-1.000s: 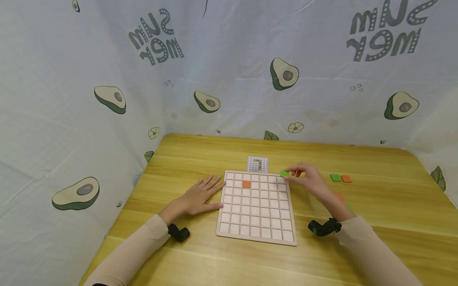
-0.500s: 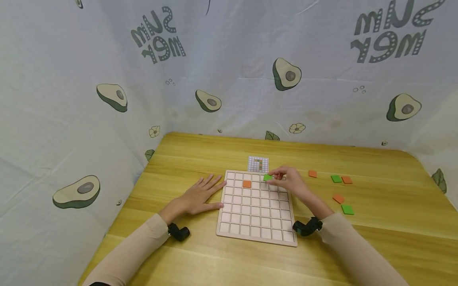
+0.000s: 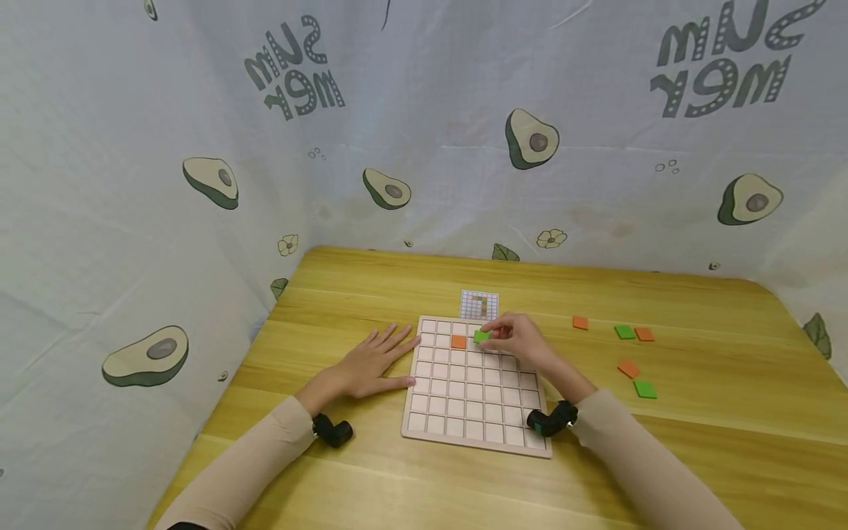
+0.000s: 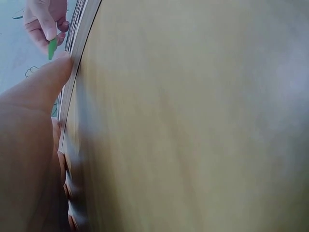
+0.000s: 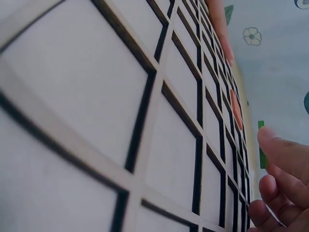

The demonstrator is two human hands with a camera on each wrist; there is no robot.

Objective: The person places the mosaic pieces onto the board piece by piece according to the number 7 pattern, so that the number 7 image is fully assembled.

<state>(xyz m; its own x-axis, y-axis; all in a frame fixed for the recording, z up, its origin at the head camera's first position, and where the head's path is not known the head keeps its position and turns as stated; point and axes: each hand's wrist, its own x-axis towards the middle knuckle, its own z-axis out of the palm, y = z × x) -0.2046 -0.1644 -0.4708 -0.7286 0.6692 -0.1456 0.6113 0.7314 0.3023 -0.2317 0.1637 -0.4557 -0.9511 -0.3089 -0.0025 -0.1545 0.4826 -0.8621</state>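
Note:
Between thumb and fingers my right hand (image 3: 522,340) pinches a green square tile (image 3: 481,336), held just above the upper part of a pale wooden grid board (image 3: 473,390). In the right wrist view the green tile (image 5: 262,145) stands edge-on at the thumb tip, apart from the board. Just left of it, an orange tile (image 3: 458,341) lies in a cell of the second row. My left hand (image 3: 368,366) lies flat on the table with fingers spread, its thumb and a fingertip touching the board's left edge.
A small printed card (image 3: 480,304) with a coloured grid pattern lies behind the board. To the right are loose tiles, among them an orange tile (image 3: 580,322) and a green tile (image 3: 645,389). A patterned curtain (image 3: 450,147) hangs behind the wooden table (image 3: 371,471).
My right hand has carried the green tile leftward from the board's upper right corner to beside the orange tile. The left hand has stayed in place.

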